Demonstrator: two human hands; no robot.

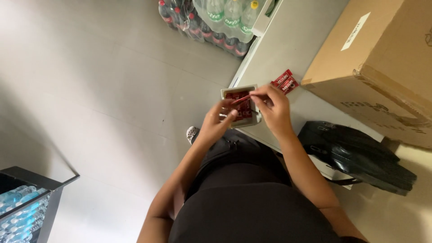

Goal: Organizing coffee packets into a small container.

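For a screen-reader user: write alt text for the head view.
Seen from above, a person's right hand holds a thin red sachet over a small white tray of red sachets, steadied by the left hand. Nearby are loose sachets, a cardboard box and a black bag.

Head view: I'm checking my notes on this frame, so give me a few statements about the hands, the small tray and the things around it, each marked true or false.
1. The right hand pinches a thin red sachet over the small tray. True.
2. The small tray is empty. False: red sachets lie in it.
3. The left hand rests on the black bag. False: it is at the tray.
4. Two red sachets lie on the counter beside the cardboard box. True.
5. Shrink-wrapped bottles stand on the floor. True.
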